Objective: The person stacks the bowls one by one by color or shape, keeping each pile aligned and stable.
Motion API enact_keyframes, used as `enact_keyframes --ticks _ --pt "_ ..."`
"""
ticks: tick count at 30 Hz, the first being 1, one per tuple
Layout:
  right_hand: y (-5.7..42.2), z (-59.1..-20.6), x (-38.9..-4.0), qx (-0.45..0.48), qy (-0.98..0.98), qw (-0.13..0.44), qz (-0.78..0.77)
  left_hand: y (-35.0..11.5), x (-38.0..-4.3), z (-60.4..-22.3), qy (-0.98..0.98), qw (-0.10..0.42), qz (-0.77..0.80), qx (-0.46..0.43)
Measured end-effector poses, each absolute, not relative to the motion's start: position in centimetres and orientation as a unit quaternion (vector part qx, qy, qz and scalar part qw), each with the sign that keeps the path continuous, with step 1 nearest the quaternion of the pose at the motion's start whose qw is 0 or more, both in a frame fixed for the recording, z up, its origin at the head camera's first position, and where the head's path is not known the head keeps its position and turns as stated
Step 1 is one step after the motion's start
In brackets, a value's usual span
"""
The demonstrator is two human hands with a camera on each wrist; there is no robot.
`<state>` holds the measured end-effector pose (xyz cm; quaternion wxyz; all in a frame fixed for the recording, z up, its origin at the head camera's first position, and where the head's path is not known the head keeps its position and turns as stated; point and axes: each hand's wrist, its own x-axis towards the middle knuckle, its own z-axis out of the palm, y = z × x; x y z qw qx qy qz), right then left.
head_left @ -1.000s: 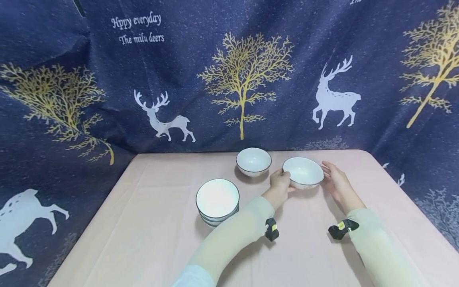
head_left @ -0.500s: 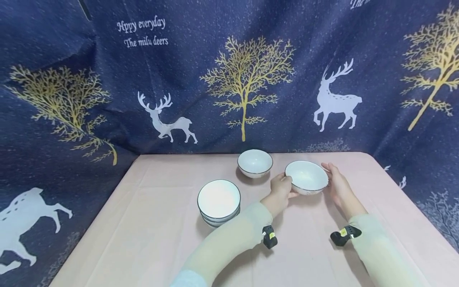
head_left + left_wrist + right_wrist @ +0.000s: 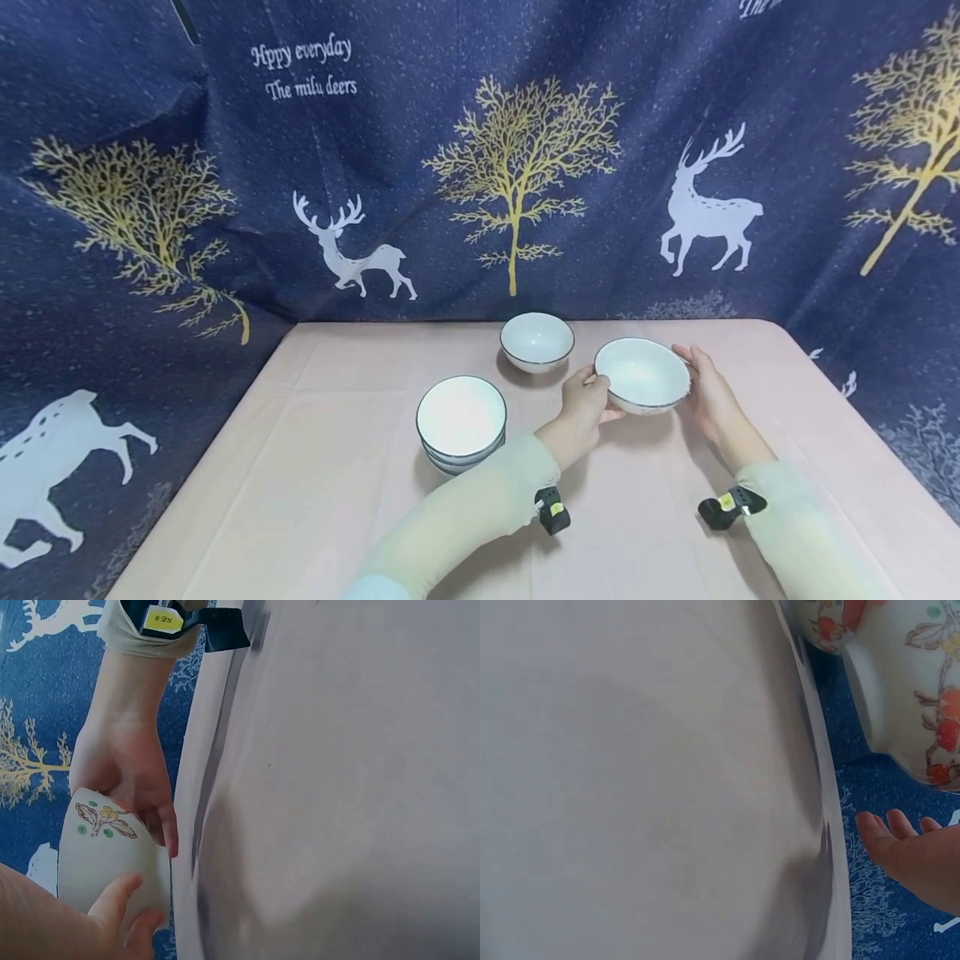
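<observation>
A white bowl with a dark rim (image 3: 643,375) is held a little above the pink tabletop, tilted toward me. My left hand (image 3: 581,408) grips its left side, thumb at the rim and fingers underneath. Along its right side my right hand (image 3: 711,398) has extended fingers; in the right wrist view those fingers (image 3: 900,840) appear apart from the wall. Leaves and red fruit decorate the outside of the bowl (image 3: 900,712). Another white bowl (image 3: 537,342) stands behind and left of it. Nearer me, a stack of similar bowls (image 3: 461,421) sits left of my left forearm.
The pink-covered table (image 3: 322,467) reaches back to a dark blue curtain (image 3: 450,250) printed with deer and golden trees. A black wrist camera (image 3: 553,510) sits at my left cuff, and a second wrist camera (image 3: 729,507) at my right.
The held bowl has come slightly toward me, and more of its inside shows. Both hands moved with it. The stack and the rear bowl stay in place; the head view shifted slightly.
</observation>
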<state>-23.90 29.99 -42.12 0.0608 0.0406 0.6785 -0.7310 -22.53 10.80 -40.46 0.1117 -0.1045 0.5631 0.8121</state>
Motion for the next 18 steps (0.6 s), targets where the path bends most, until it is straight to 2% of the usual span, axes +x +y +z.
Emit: enact_keyframes --ticks 18 --pt "29.1 -41.6 -22.2 -0.004 0.678 0.068 -0.732 7.6 -19.7 -40.1 0.578 0.132 0.802 -0.077"
